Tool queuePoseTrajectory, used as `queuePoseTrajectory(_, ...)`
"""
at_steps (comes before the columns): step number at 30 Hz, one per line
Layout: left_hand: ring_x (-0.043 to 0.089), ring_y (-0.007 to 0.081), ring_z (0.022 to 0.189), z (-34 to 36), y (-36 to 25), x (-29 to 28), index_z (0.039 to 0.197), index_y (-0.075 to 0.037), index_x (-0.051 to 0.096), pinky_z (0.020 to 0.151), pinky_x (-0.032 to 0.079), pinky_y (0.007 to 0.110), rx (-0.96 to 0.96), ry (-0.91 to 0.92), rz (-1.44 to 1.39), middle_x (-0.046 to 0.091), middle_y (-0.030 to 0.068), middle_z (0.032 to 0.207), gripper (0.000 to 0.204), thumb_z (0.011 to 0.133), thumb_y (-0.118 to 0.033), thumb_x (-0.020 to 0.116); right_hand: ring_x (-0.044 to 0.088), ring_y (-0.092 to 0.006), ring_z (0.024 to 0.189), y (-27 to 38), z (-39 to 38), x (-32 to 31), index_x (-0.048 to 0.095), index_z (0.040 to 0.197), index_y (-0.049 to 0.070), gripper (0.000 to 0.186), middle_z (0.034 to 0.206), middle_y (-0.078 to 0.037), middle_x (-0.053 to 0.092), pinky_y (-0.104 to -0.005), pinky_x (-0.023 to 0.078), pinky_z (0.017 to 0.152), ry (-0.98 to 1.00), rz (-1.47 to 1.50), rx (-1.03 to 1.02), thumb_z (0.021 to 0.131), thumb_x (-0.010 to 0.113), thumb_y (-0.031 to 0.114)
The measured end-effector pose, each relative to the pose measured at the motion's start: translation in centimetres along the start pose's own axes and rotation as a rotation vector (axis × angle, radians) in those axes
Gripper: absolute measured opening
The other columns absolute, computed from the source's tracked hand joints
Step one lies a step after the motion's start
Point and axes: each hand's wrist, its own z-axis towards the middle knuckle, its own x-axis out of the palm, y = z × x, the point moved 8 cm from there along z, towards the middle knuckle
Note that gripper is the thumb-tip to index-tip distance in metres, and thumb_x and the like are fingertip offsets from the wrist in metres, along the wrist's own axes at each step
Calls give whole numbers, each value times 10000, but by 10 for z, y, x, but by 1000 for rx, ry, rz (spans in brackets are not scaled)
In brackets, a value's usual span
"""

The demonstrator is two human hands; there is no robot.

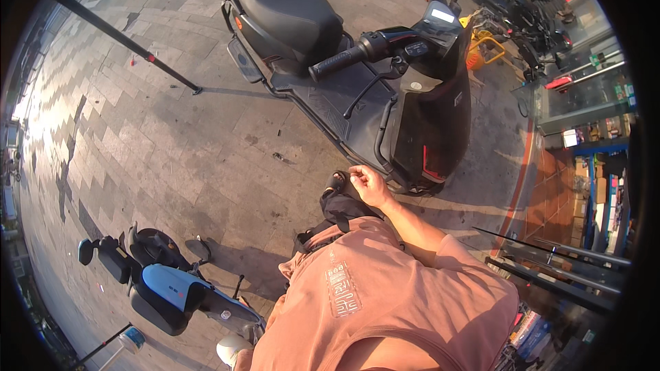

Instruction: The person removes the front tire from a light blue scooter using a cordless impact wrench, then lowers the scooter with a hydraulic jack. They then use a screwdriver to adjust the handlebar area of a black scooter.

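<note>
My right hand (369, 186) is in front of me, its fingers loosely bent and slightly apart. Nothing shows in it. It appears close to the lower front of a black electric scooter (430, 124), but whether it touches the scooter I cannot tell. The scooter stands across the upper middle, with a black seat (285, 10), a ribbed grip (338, 63), a brake lever (371, 89) and a flat footboard (344, 106). Below my hand show my dark trousers and a sandalled foot (336, 181). My left hand is not in view.
A blue and black scooter (165, 285) stands at the lower left. A dark pole (124, 38) slants across the upper left paving (172, 151). More two-wheelers (509, 7) and a yellow metal frame (488, 51) are at the upper right, beside a shopfront with stocked shelves (605, 192).
</note>
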Motion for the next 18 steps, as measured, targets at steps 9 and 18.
queuePoseTrajectory(9, 591, 136, 670, 29, -245, -168, 1039, 16, 643, 624, 485, 275, 331, -605, 32, 657, 79, 799, 312, 803, -187, 658, 606, -91, 798, 64, 76, -105, 588, 1072, -16, 199, 888, -41, 643, -232, 493, 726, -291, 342, 17, 898, 582, 80)
queuePoseTrajectory(18, 566, 100, 719, 80, -493, -125, 1107, -3, 596, 650, 470, 239, 620, -263, -70, 611, 28, 868, 321, 867, -213, 632, 553, -86, 789, 93, 89, -105, 568, 1071, 1, 207, 905, -37, 611, -243, 470, 706, -337, 611, -28, 946, 539, 164)
